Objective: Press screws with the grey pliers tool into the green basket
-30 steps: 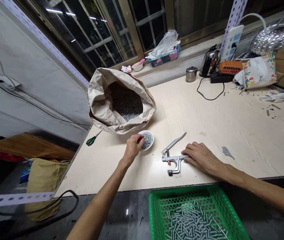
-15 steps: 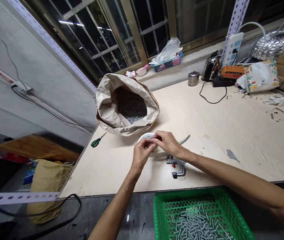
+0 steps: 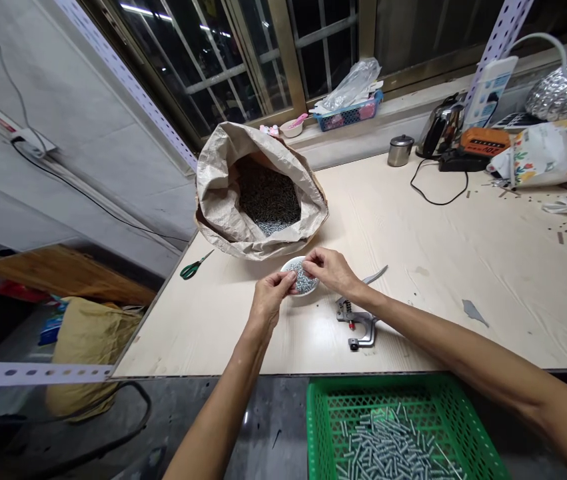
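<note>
Pale wood-grain table [image 3: 438, 267] under a dark barred window across the top of the frame. Both hands meet over the bowl [image 3: 307, 293] at mid-frame, just below the sack [image 3: 223, 193]. Left hand [image 3: 269, 300]: fingers curled, thumb and forefinger pinched at the bowl's near rim. Right hand [image 3: 330, 270]: tips pinched too, touching the left's. I can't tell what either grips; anything between them is too small to see. Parts [image 3: 302, 279] in the bowl: tiny, shiny grey metal, heaped to the rim, single shapes not resolvable. Sack is open, with a dark mass of similar bits inside, brighter toward its front. Press tool [image 3: 358, 320] lies flat just right of the bowl beside the right forearm, handles spread, untouched. Progress, my read: green basket [image 3: 323, 413] at the bottom edge holds a fair layer of grey sleeves [image 3: 388, 447], so a good batch is through. With the bowl full and the sack well filled, most is left. Scissors [image 3: 192, 268] are left of the bowl and the kettle [image 3: 440, 127] is upper right, both well apart from the hands.
</note>
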The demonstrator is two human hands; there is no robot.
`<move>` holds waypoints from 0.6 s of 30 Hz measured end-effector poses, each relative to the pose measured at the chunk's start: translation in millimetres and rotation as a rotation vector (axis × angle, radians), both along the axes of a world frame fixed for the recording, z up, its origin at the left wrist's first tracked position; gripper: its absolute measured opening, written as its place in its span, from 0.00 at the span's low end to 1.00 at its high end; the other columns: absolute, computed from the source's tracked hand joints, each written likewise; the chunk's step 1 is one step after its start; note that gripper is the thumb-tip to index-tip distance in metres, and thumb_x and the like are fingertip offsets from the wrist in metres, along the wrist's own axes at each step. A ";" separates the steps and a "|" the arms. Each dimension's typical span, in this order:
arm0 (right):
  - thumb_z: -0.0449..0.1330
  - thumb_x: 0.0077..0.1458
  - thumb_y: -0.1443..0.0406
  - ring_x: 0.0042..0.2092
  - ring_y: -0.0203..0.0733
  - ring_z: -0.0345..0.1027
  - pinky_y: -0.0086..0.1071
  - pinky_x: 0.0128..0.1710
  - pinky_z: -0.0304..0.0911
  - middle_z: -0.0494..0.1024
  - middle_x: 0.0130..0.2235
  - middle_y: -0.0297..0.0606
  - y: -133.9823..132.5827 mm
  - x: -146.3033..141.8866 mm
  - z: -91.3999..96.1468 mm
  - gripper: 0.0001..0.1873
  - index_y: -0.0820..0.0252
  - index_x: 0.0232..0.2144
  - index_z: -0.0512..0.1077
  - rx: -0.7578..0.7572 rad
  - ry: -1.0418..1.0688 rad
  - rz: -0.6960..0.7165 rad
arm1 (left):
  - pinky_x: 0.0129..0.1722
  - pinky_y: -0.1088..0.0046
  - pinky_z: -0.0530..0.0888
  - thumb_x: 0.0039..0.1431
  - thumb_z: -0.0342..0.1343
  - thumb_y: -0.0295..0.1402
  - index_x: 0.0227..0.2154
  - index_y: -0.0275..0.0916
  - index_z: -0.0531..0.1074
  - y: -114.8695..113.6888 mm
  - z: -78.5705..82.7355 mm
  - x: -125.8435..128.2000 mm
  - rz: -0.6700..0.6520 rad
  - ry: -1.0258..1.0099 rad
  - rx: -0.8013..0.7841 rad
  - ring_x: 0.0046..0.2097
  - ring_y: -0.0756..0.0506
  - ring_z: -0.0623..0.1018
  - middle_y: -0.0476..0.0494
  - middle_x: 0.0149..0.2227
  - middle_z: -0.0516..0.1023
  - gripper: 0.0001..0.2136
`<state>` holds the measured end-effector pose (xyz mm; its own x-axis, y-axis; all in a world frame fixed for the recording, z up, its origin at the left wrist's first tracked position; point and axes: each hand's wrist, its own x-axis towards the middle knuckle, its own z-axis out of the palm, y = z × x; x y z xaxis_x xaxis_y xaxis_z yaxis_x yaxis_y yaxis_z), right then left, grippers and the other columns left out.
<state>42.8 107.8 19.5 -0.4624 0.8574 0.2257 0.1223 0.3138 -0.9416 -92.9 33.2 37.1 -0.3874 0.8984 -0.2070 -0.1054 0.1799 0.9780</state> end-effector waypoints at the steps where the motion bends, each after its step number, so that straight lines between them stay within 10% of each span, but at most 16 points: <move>1: 0.57 0.54 0.67 0.32 0.35 0.67 0.30 0.33 0.61 0.76 0.30 0.35 1.7 1.5 1.2 0.03 0.61 0.30 0.70 0.048 -0.014 0.009 | 0.24 0.78 0.70 0.34 0.70 0.39 0.25 0.31 0.76 -1.9 1.1 2.1 0.012 0.043 0.021 0.23 0.54 0.70 0.49 0.21 0.74 0.17; 7: 0.51 0.63 0.64 0.35 0.37 0.65 0.33 0.36 0.60 0.72 0.33 0.38 -13.8 74.9 9.2 0.12 0.60 0.32 0.73 0.426 -0.430 0.122 | 0.25 0.76 0.72 0.42 0.65 0.38 0.32 0.33 0.75 -32.1 3.7 34.0 -0.116 0.143 -0.014 0.24 0.53 0.71 0.50 0.23 0.74 0.15; 12: 0.54 0.61 0.63 0.33 0.37 0.64 0.31 0.31 0.59 0.70 0.35 0.39 -43.9 159.2 -15.5 0.08 0.59 0.32 0.71 0.449 -0.762 0.260 | 0.27 0.74 0.73 0.41 0.66 0.38 0.32 0.33 0.72 -52.5 -11.3 58.3 -0.211 0.033 -0.184 0.24 0.51 0.74 0.47 0.25 0.76 0.17; 18: 0.51 0.61 0.68 0.30 0.36 0.62 0.31 0.26 0.55 0.70 0.34 0.38 -49.6 175.4 -48.5 0.08 0.59 0.31 0.68 0.549 -0.896 0.163 | 0.28 0.74 0.72 0.42 0.65 0.41 0.27 0.33 0.73 -57.0 -30.3 73.6 -0.210 0.057 -0.263 0.26 0.51 0.73 0.45 0.25 0.76 0.15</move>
<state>218.3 58.2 -29.1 -0.7517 0.6543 0.0826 0.6191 0.7433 -0.2533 -19.3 -23.8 6.8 -0.2170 0.8784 -0.4258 0.0146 0.4390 0.8983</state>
